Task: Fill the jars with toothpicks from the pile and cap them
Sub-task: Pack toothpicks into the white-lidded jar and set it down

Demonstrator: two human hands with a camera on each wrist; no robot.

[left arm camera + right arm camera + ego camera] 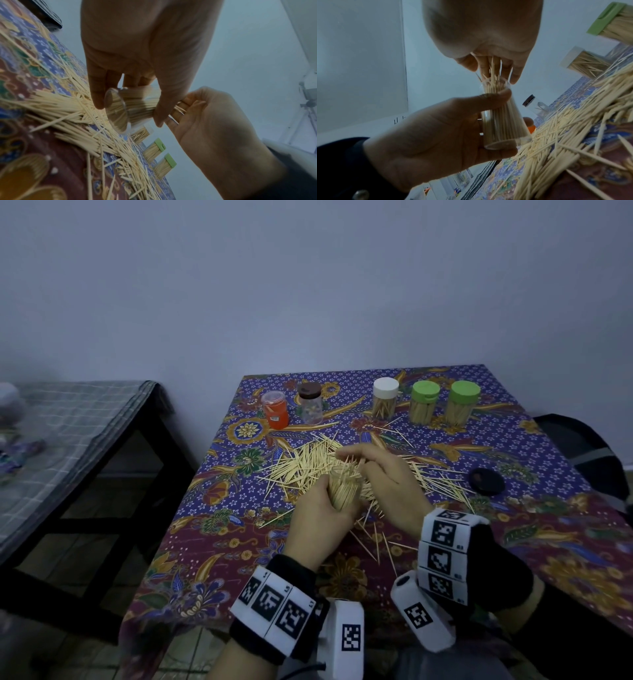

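A clear jar (343, 489), nearly full of toothpicks, is held in the left hand (320, 510) over the middle of the tabletop (565, 529), just above the loose pile (308, 463). The left fingers are curled round its wall, thumb on one side. The jar is tilted, its long axis leaning away from the person, with the open mouth at the far, upper end. That mouth lies directly under the right hand (387, 477), whose fingers (515, 73) are bunched narrowly on a small bundle of toothpicks (493, 70); the tips are already inside the rim. The bundle runs nearly along the jar's axis, so it is judged that only a short push down that axis is needed.

A dark cap (486, 481) lies flat on the right, nearer the right hand. Along the far edge stand two green-capped jars (442, 405) and a white-capped jar (385, 402), all holding toothpicks, with a brown-capped jar (310, 404) and an orange jar (275, 409) to the left.
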